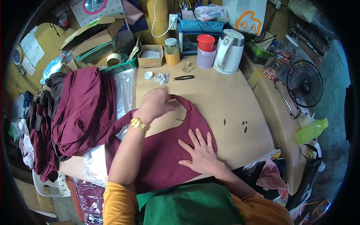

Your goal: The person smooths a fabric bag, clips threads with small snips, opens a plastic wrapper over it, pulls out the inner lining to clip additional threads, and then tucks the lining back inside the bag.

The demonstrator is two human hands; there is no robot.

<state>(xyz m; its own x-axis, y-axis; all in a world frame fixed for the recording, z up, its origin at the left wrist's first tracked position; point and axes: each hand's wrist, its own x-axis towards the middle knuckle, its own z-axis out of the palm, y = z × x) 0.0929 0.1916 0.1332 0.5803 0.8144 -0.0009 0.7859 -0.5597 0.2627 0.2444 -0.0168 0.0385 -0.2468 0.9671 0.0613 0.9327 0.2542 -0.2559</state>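
Note:
A maroon garment (161,161) lies spread on the table, with a rounded opening near its far side that shows the tan tabletop. My right hand (200,153) rests flat on the cloth, fingers spread. Over the left part of the opening is my left hand (155,103), with a gold watch (139,124) at its wrist. Motion blurs its fingers, so I cannot see whether they grip the garment's edge. A small dark mark or thread (180,120) shows inside the opening. Beyond the garment lie black thread snips (183,77).
A heap of maroon cloth (88,108) sits at left over plastic sheeting (125,88). Along the back stand a wicker basket (150,60), a jar (171,47), a red-lidded container (206,43) and a white kettle (228,52). A black fan (304,84) and green bottle (312,130) are at right.

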